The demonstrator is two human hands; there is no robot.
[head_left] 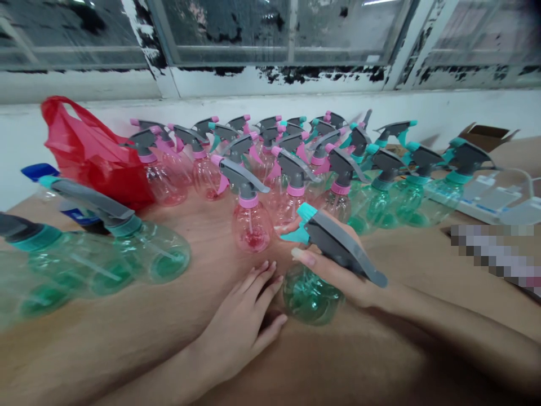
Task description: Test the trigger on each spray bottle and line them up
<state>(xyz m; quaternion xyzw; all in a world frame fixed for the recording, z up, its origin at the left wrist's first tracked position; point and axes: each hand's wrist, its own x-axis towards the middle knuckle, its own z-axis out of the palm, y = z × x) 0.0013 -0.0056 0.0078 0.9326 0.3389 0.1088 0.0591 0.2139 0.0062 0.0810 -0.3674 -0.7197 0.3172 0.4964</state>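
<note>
My right hand (338, 268) is wrapped around the neck of a green spray bottle (313, 299), just under its grey and teal trigger head. The bottle is clear green and looks close to upright on the table. Beside its left side, my left hand (249, 310) lies palm down with fingers stretched out, the fingertips close to the bottle; I cannot tell whether they touch it. A pink spray bottle (252, 225) with a grey and pink head stands just beyond my hands.
Several pink and green spray bottles (382, 194) crowd the back of the table (190, 321). More green bottles (160, 254) stand at left, near a red plastic bag (93, 152). At right are a white power strip (494, 197) and an open cardboard box (486, 138).
</note>
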